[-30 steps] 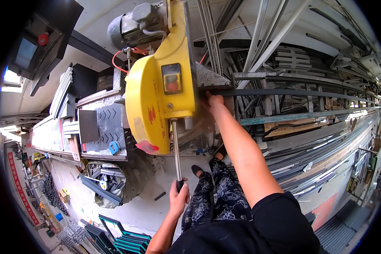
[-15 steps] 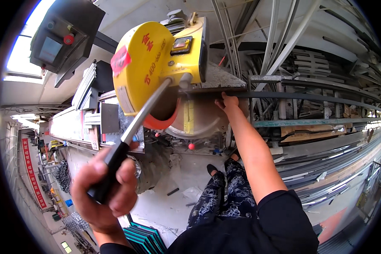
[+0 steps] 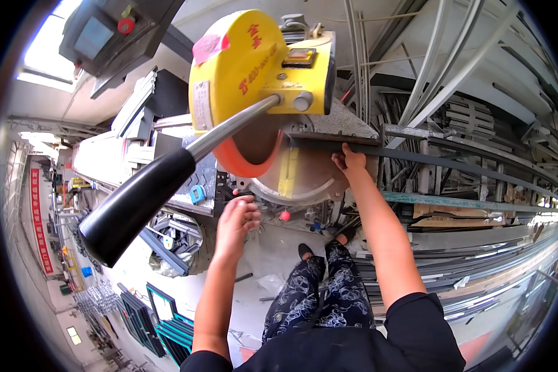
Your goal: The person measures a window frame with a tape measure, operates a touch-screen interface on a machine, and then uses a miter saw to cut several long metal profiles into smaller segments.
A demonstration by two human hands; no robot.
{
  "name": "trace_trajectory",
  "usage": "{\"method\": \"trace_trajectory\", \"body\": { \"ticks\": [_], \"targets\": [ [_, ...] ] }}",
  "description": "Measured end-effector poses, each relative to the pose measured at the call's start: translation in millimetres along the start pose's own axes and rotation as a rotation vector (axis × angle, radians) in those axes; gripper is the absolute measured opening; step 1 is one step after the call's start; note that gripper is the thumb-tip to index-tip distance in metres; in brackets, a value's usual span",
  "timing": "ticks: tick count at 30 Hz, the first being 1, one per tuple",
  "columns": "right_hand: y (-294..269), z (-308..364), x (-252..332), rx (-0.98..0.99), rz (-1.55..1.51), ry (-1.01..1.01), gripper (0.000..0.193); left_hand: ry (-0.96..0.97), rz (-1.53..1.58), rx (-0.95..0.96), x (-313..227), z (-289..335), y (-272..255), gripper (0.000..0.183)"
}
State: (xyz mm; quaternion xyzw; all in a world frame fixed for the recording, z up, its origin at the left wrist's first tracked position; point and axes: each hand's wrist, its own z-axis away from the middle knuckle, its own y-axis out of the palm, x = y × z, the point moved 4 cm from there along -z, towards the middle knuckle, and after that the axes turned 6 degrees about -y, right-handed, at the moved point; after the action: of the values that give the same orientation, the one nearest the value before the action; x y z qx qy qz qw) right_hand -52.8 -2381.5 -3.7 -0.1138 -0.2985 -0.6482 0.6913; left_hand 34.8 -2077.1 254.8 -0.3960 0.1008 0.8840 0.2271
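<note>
A black-gripped lever handle juts toward the camera at left, its steel shaft running up to the yellow blade guard of a chop saw, which stands raised above a round metal saw table. An orange lower guard shows beneath the yellow housing. Just below the table's near edge, the person's left hand hangs free of the handle, fingers loosely curled and gripping nothing (a small blue tape measure lies on the bench just to its left). Farther right, the right hand presses flat, fingers together, on a long dark metal bar that lies across the back of the saw table and runs off over the racks at right. Pale and dark metal profiles are stacked along the right side, with more lengths leaning upright behind the saw.
</note>
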Motion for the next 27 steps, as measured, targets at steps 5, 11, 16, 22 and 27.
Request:
{"method": "trace_trajectory", "body": {
  "ticks": [5,11,16,22,27],
  "targets": [
    [-3,9,8,0.009,0.05,0.009,0.022,0.52,-0.79,-0.141,65,-114,9,0.035],
    [-31,19,15,0.134,0.036,-0.059,0.018,0.675,-1.047,-0.407,75,-220,57,0.064],
    [-86,49,43,0.132,0.175,-0.103,0.017,0.717,-0.727,-0.08,84,-271,53,0.068],
    [-155,44,86,0.032,0.366,-0.343,0.018,0.606,-0.834,-0.322,87,-260,55,0.041],
    [-190,38,107,-0.078,0.319,-0.344,0.019,0.788,-0.972,-0.455,101,-215,33,0.029]
  ]
}}
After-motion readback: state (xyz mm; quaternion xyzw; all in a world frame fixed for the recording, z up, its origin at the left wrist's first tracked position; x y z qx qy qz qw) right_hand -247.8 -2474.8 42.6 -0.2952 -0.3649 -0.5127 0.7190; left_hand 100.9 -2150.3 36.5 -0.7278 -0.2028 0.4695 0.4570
